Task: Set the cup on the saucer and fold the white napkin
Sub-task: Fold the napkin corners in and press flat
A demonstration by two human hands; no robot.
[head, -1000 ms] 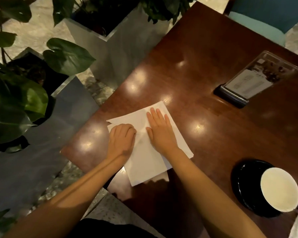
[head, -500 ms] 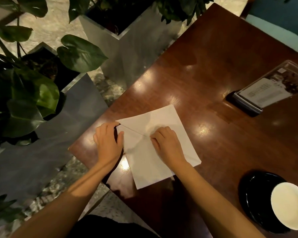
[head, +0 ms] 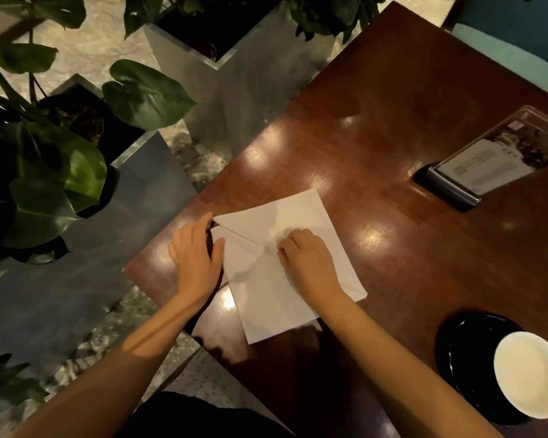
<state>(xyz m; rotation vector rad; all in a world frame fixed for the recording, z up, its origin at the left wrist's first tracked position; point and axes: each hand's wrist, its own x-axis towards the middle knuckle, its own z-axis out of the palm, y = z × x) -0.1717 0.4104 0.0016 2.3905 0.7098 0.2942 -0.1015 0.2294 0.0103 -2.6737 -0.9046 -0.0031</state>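
My left hand [head: 196, 257] is at the left corner of the white napkin [head: 266, 298], with the thumb lying on the lower layer's edge and the fingers reaching round to the corner tip, so the corner is pinched between them. My right hand [head: 307, 260] sits on the middle of the napkin, knuckles up and fingers curled, their tips down on the slanting crease that runs in from the left corner. Whether they nip a layer or only press on it I cannot tell. A second ago it was otherwise: my right hand lay flat with straight fingers on the paper, and my left rested on top of it further in. Half a second ago both had already taken up nearly the places they have now, the left out at the corner and the right drawn into a curl. The napkin has kept its spot near the table's [head: 393, 105] near-left corner, lying as a diamond with one point toward me, and the top flap's edge now shows as a clear line across it. The white cup [head: 529, 373] stands on the black saucer [head: 465, 352] at my right, well apart from the napkin, just as it stood in both earlier moments. Further back on the right stands a clear menu holder [head: 500, 156] on a dark base. Beyond the table's left edge are metal planters [head: 234, 77] with broad green leaves [head: 146, 93], and a teal chair [head: 513, 36] is at the far side.
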